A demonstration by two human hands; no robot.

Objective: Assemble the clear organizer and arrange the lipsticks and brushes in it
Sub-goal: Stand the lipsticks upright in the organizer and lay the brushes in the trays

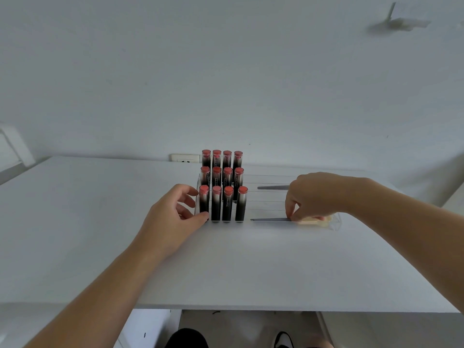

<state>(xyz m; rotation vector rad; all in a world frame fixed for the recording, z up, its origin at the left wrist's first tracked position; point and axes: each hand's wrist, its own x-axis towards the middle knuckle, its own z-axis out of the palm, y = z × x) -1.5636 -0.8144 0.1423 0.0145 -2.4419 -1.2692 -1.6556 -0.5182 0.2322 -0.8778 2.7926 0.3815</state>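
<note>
A clear organizer (pixel 335 223) stands on the white tabletop (pixel 100 234), stepped in three tiers that rise toward the wall. Its left part holds twelve lipsticks (pixel 222 184), all upright with red tops, four in each of the three rows. The left hand (pixel 175 209) rests at the organizer's left end; its thumb presses against the base of the front-left lipstick and its fingers curl loosely toward the side wall, a half-open grip that touches rather than closes round anything. The right hand (pixel 311 194) reaches down over the right part of the front tier, thumb and fingertips pinched on a brush (pixel 271 219) that lies flat along that tier. The brush's grey handle points left toward the lipsticks, and its pale bristle end lies under the hand, toward the organizer's right end. A second brush (pixel 272 187) lies flat on a higher tier behind, its grey handle pointing left and its other end hidden behind the right hand. On the wall behind the lipsticks sits a white socket (pixel 184 159)
</note>
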